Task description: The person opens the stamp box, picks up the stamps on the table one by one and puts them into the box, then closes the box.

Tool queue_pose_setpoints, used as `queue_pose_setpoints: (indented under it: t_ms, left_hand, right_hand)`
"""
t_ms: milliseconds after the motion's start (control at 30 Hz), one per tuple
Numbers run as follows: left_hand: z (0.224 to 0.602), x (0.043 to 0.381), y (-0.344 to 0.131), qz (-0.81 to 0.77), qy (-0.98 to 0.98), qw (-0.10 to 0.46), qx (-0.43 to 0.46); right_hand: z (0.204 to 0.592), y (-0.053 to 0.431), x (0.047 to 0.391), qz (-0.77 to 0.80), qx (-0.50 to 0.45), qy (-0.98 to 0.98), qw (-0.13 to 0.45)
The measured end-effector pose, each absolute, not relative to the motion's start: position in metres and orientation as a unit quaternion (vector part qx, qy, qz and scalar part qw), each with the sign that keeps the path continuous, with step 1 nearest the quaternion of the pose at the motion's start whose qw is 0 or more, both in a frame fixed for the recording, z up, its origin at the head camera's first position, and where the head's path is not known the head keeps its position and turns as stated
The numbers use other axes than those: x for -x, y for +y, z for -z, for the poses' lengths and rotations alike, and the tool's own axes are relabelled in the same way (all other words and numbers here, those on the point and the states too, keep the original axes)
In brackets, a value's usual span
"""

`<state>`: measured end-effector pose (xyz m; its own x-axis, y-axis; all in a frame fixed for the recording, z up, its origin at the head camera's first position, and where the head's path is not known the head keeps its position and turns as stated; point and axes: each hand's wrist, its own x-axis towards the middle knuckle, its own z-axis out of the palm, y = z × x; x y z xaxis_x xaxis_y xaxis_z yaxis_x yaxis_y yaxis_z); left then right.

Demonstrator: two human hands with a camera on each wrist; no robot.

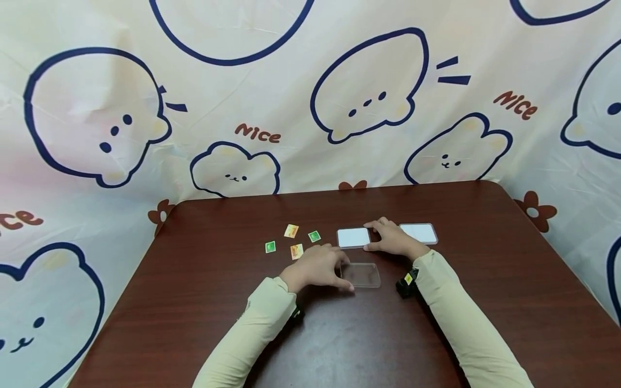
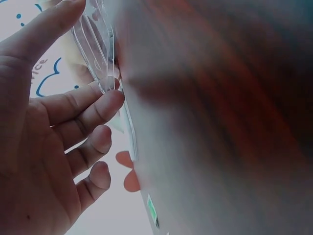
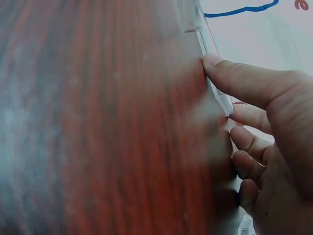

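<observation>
The left hand [image 1: 317, 267] pinches the clear cover [image 1: 365, 275] nearer than the white case [image 1: 353, 237], whose edge the right hand [image 1: 392, 237] pinches, seemingly preparing to join them, so next probably needs careful alignment.

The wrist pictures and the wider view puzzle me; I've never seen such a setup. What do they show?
There's no machine: a person works with bare hands. The wide picture comes from a camera worn on the head, looking forward and down; the other two come from wrist cameras, each showing its own hand. On the brown table are two green squares, two orange squares, a left white panel and a right white panel. The left hand holds a clear plastic case by its left end; the right hand grips the left white panel by its right end.
</observation>
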<state>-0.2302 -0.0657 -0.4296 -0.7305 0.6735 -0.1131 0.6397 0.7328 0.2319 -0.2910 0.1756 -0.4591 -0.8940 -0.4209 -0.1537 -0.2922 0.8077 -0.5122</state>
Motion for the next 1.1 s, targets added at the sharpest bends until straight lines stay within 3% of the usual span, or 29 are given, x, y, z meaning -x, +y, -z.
queue_pose_setpoints:
  t_ms: [1100]
  left_hand:
    - [0.4308,0.2244,-0.0566,-0.002,0.926,0.08,-0.368]
  right_hand:
    - [0.4621,0.1764,0.294,0.236,0.19,0.945,0.125]
